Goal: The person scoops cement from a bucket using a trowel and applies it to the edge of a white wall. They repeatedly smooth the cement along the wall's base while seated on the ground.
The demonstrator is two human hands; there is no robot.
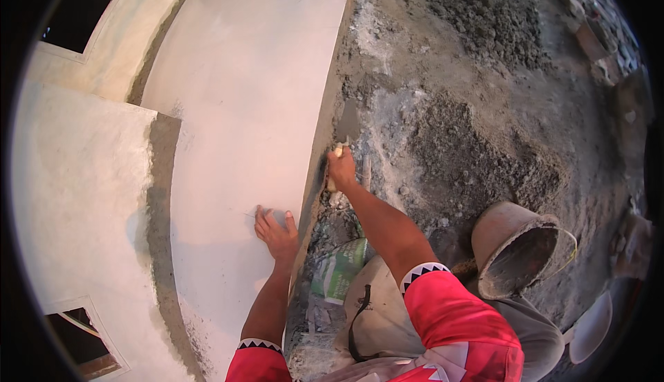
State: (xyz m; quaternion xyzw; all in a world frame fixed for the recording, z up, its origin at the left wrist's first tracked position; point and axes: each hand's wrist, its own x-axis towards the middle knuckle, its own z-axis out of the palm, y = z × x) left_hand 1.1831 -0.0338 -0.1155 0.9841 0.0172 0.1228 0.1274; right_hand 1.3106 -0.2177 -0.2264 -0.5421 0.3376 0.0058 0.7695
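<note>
Trowel gripped by right hand, arm outstretched

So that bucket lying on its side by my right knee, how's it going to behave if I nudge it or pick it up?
The bucket lies tipped over on rough ground, so a nudge may rock or roll it a little, though the rubble should stop it. Its inside looks caked with grey mortar, so probably heavier than its size suggests. The thin wire handle may dig into fingers.
</note>
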